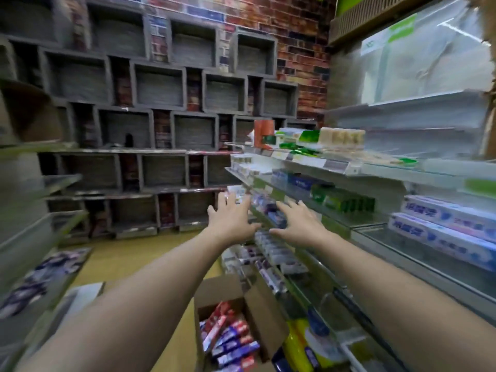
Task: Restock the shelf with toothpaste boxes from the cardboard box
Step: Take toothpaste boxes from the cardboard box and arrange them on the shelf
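Both hands empty, fingers straight and spread; left hand point(230, 218) and right hand point(300, 224) flank the shelved row point(271, 213) at the fingertips, while the toothpaste boxes point(230, 339) lie slanted in the cardboard box point(257, 299), well below and behind the fingers and between the forearms, neither hand plainly nearer.

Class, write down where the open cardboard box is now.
In the head view, the cardboard box sits on the floor at bottom centre, between the left forearm and right forearm, beside the foot of the right-hand shelves, toothpaste boxes inside.
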A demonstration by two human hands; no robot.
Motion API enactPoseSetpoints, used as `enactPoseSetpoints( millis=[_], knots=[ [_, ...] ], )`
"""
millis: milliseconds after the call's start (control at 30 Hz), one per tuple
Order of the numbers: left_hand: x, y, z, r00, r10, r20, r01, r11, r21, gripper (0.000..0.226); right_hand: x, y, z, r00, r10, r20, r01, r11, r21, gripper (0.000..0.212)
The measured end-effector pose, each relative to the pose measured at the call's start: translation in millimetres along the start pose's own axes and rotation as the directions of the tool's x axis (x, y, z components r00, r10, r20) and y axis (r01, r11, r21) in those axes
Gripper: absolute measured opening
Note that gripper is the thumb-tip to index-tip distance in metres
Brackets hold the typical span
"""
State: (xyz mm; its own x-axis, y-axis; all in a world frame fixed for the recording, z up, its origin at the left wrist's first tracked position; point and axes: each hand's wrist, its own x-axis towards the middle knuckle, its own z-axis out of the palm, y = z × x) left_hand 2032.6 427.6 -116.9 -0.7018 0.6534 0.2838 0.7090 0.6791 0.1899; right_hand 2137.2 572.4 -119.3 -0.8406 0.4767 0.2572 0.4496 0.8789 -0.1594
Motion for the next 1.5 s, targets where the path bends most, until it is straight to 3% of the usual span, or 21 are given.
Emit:
enactPoseSetpoints(
  millis=[267, 500, 900, 1233, 1367, 1500],
  knots=[
    [6.3, -83.8, 128.9, 0.980, -0.132, 0.150, 0.133, 0.991, -0.001, 0.084, 42.6, -30.7, 148.3, 0.982, -0.034, 0.183, 0.019, 0.997, 0.081, 0.089],
    [7.1, -131.2, 245.6, 0.896, -0.255, 0.363, 0.276, 0.961, -0.007, 0.089, 50.4, -21.4, 296.8, 0.904, -0.066, 0.423, 0.009, 0.991, 0.136, 0.098],
    [55.8, -150.7, 410.0, 0.816, -0.323, 0.478, 0.422, 0.900, -0.111, 0.083, 113.9, 44.4, 462.9, 0.749, -0.076, 0.659, -0.187, 0.928, 0.321, 0.054],
    [73.1, -165.5, 499.4, 0.642, -0.461, 0.613, 0.641, 0.761, -0.099, 0.075, 133.5, 76.5, 566.4, 0.582, 0.039, 0.812, -0.357, 0.910, 0.212, 0.052],
    [78.4, -176.0, 526.5, 0.565, -0.542, 0.622, 0.737, 0.671, -0.084, 0.082, 138.7, 75.9, 591.1, 0.553, 0.064, 0.830, -0.384, 0.904, 0.187, 0.050],
    [87.1, -188.2, 552.5, 0.540, -0.636, 0.552, 0.808, 0.576, -0.127, 0.070, 149.4, 72.1, 614.4, 0.560, 0.086, 0.824, -0.413, 0.891, 0.188, 0.050]
  ],
)
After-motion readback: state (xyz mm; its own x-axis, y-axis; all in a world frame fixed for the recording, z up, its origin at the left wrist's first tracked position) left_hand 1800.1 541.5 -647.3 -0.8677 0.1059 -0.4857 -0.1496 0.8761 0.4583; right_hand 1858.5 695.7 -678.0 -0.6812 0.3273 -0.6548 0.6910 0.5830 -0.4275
